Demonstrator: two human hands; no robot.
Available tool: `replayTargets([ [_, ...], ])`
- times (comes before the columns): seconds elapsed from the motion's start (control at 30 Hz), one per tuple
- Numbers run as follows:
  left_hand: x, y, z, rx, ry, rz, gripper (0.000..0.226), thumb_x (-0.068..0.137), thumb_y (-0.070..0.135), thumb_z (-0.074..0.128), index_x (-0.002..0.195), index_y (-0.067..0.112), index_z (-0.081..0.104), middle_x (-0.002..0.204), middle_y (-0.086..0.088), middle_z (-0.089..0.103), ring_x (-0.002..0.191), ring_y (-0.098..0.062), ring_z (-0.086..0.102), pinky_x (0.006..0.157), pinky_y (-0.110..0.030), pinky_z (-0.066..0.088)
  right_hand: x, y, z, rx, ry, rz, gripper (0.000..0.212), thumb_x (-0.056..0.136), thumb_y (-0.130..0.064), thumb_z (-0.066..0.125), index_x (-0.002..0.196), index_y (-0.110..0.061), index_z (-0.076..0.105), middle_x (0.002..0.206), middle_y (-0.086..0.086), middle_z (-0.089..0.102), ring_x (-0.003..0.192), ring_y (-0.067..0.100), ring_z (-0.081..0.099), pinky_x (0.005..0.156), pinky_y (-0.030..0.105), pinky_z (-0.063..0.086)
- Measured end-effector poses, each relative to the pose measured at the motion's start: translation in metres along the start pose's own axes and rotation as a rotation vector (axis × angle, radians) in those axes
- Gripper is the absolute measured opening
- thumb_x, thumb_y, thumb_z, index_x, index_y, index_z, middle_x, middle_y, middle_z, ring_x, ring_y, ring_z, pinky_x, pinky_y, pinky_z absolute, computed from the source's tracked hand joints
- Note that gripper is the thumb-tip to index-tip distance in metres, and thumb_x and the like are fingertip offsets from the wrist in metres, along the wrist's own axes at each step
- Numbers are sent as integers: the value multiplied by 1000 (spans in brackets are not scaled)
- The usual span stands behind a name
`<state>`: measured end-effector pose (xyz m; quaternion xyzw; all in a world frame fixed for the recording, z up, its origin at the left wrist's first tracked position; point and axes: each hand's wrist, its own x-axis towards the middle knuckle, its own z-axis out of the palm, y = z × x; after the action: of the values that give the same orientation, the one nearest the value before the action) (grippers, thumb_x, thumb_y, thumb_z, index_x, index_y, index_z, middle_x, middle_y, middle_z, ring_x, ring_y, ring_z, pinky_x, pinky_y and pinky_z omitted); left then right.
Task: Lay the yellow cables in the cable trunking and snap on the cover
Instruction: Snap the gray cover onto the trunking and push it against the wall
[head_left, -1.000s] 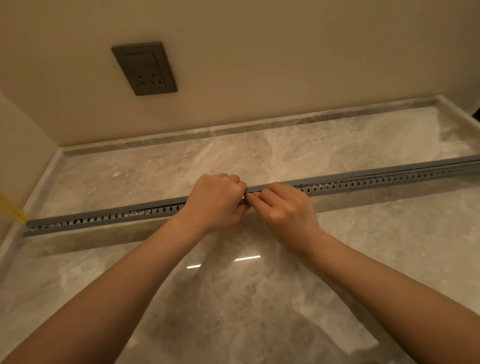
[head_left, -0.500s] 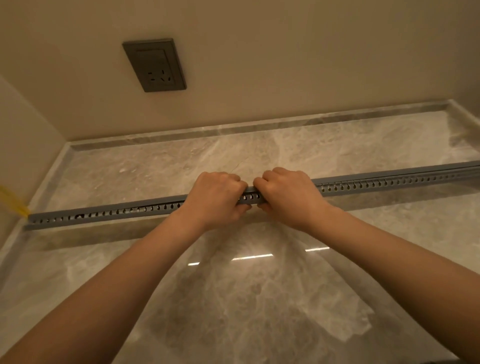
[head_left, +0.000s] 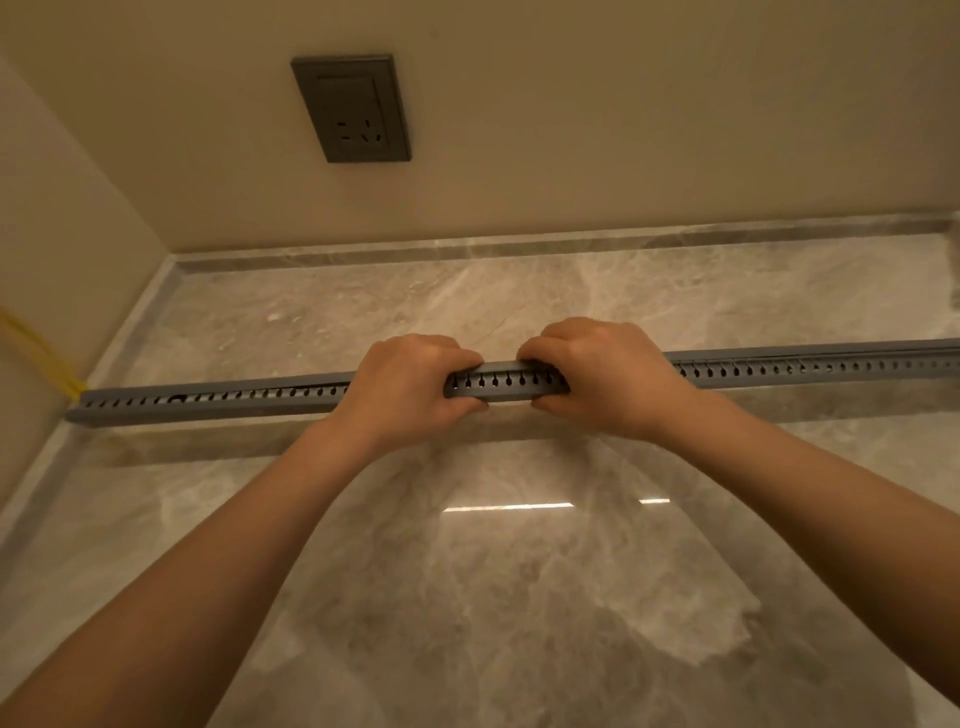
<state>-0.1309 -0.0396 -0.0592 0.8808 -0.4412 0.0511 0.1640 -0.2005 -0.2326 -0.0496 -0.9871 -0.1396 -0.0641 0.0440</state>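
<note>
Marble, grey-beige and polished enough to mirror a lamp, makes the wide surface (head_left: 519, 597) on which everything lies, with a raised rim below the plain matte wall (head_left: 623, 130). Across it, from the left corner out past the right edge, runs the cable trunking (head_left: 506, 382), a long grey plastic channel whose near side is pierced by a row of keyhole slots. Its flat cover (head_left: 805, 353) seems to sit on top already; whether it is fully clicked I cannot tell. The left hand (head_left: 410, 389) and the right hand (head_left: 602, 379) grip the trunking side by side near its middle, fingers curled over the top and thumbs under the near edge, I think to squeeze the cover down. A dark socket (head_left: 352, 108) sits in the wall above. The yellow cables (head_left: 39, 345) show only at the left end, where they leave the channel.
</note>
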Motion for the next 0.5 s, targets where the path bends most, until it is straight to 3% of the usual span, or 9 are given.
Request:
replayTargets([
  [0.07, 1, 0, -2, -7, -1, -10, 31, 77, 40, 69, 100, 19, 70, 79, 1, 67, 70, -18, 58, 60, -34, 46, -7, -9, 3, -26, 141, -62, 29, 77, -13, 68, 106, -9, 64, 96, 8, 65, 84, 26, 58, 57, 37, 48],
  [0.17, 4, 4, -1, -3, -23, -19, 29, 79, 44, 64, 93, 19, 70, 75, 1, 66, 68, -17, 57, 59, -35, 46, -15, -28, 15, -110, 325, -120, 14, 75, 3, 64, 87, -4, 67, 78, 11, 64, 67, 26, 57, 51, 34, 46],
  [0.33, 7, 10, 2, -17, -50, -46, 28, 80, 44, 61, 85, 18, 70, 71, 1, 66, 65, -17, 57, 59, -39, 47, -16, -44, 26, -170, 371, -6, 10, 75, 1, 64, 79, -8, 67, 71, 5, 64, 64, 22, 58, 50, 31, 45],
  [0.5, 7, 12, 3, -17, -37, -27, 22, 79, 37, 64, 82, 16, 70, 66, 0, 64, 62, -17, 56, 56, -35, 45, -11, -48, 20, -186, 382, 43, 17, 60, -1, 76, 64, -12, 64, 57, 1, 60, 53, 18, 56, 41, 25, 33],
])
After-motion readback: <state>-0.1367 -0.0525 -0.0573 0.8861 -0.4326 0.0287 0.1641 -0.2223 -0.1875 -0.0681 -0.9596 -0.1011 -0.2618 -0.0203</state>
